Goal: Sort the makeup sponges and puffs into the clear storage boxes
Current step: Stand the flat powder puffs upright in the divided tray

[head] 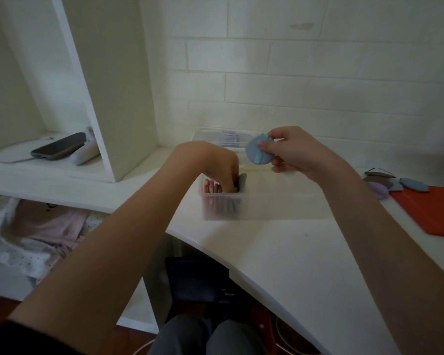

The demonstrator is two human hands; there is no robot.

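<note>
The right hand (290,149) pinches a round blue puff (257,149) by its ribbon, thumb and fingers clamped on it, held in the air above the near clear box (264,203) on the white desk (280,257). The left hand (215,165) reaches down into that box's left end, fingers curled among dark puffs (241,183) standing there; whether they grip one cannot be told. A second clear box (223,138) sits behind, partly hidden by both hands. To the right, loose puffs (392,184) lie beside a red folder (431,208). On the shelf to the left, a phone (59,149) rests against a white device (86,152).
</note>
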